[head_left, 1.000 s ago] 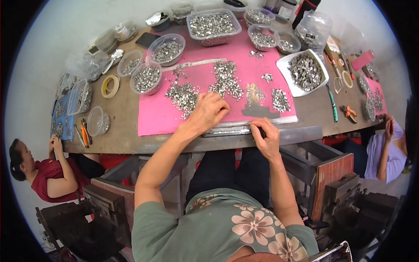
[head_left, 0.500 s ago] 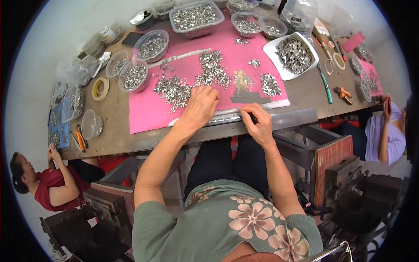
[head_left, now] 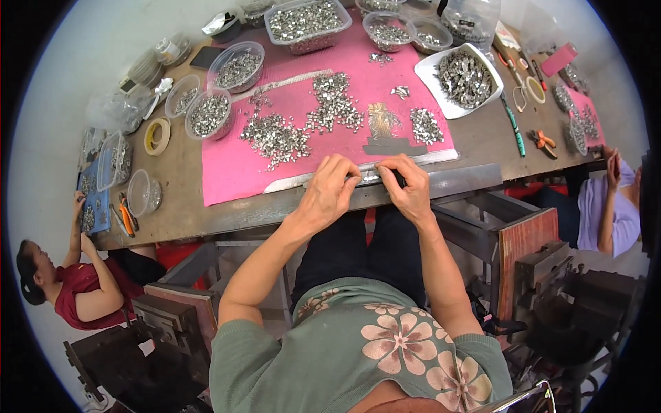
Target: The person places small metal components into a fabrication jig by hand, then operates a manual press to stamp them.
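Pinching left hand (head_left: 329, 189) fingertips together, hiding contents; curling right hand (head_left: 410, 191) fingers round dark object (head_left: 399, 178); working over metal strip (head_left: 370, 177) on near side of pink mat (head_left: 231, 172); possibly risking slippage through uneven pressing.

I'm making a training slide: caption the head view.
Left hand and right hand close together, silvery pieces spread on a pink mat beyond.

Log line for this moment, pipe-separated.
left hand: fingertips at metal strip | right hand: holds dark object | silver pieces: loose on pink mat
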Motion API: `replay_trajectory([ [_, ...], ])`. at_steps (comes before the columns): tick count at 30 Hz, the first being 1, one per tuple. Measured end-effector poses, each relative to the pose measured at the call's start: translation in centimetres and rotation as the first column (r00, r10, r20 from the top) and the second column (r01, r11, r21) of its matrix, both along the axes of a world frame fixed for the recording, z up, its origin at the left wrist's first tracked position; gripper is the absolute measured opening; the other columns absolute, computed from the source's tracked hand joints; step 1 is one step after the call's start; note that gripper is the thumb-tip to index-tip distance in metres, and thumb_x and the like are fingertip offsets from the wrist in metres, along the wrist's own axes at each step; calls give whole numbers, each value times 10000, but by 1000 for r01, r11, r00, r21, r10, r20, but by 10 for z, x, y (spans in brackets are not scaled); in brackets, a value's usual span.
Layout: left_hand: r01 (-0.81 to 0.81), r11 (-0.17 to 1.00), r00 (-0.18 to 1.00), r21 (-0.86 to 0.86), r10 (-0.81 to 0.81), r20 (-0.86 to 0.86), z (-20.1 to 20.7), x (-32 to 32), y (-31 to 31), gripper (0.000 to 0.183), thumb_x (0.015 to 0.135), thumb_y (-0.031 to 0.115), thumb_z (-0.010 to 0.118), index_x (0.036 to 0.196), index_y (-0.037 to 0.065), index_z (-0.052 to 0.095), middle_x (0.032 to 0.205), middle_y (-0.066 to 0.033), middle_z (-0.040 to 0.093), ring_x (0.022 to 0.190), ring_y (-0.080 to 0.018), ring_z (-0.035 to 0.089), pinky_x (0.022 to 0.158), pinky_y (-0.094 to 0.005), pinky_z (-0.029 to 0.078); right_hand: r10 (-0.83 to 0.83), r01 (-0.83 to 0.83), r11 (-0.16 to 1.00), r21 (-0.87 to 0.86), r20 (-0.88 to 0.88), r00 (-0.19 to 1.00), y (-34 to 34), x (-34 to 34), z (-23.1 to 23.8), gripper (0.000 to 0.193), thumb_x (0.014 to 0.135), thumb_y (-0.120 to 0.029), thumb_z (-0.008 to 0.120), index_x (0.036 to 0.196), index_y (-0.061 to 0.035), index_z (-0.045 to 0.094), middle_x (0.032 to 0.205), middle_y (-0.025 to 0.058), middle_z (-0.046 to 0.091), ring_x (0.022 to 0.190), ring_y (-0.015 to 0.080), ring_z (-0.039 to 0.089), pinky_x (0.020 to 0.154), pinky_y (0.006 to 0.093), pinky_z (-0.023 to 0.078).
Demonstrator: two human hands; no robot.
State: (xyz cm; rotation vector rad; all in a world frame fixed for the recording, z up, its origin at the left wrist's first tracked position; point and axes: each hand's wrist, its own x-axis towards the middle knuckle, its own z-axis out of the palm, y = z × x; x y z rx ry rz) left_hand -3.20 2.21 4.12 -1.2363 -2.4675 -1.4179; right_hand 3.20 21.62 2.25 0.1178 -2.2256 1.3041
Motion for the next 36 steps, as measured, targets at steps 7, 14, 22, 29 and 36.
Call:
replay_trajectory([
  [7, -5, 1000, 997, 4, 5, -83, -1, 3, 3, 122, 868, -28, 681, 970, -12, 616, 944, -133, 612, 889, -331, 589, 802, -414, 480, -10, 10, 1000, 4, 6, 1000, 1, 0, 0, 64, 867, -7, 725, 927, -5, 701, 900, 110, 716, 799, 255, 667, 753, 344, 478],
  [14, -53, 998, 926, -21, 41, -376, 1, 8, -5, 131, 857, 23, 723, 974, 34, 663, 930, -100, 648, 881, -302, 599, 857, -456, 472, 2, -2, 999, 36, -2, 1000, 1, 4, 1, 77, 883, 15, 687, 950, 4, 721, 909, 115, 717, 791, 219, 672, 717, 318, 513],
  [22, 10, 993, 937, -115, -49, -347, 9, -58, 41, 129, 871, 124, 736, 978, 92, 672, 932, -68, 634, 918, -268, 585, 969, -451, 383, -18, 17, 999, -31, -12, 1000, 0, 2, 2, 67, 864, 18, 709, 928, 7, 696, 892, 120, 712, 806, 269, 669, 762, 350, 500],
  [29, 91, 883, 898, -461, -273, -345, 4, -83, 65, 165, 862, 174, 742, 987, 94, 670, 998, -86, 589, 1049, -271, 551, 1017, -534, 325, -21, 21, 1000, 6, -21, 1000, 2, 1, 0, 78, 857, 29, 705, 931, 8, 691, 881, 120, 705, 800, 281, 667, 760, 354, 499],
  [36, 163, 904, 909, -395, -293, -296, -2, -74, 56, 137, 886, 79, 674, 1008, 48, 620, 978, -118, 588, 1008, -296, 562, 963, -497, 361, -20, 20, 1000, -4, -42, 999, 3, 2, 4, 65, 869, 22, 695, 933, 11, 703, 889, 124, 697, 784, 259, 663, 714, 340, 510],
])
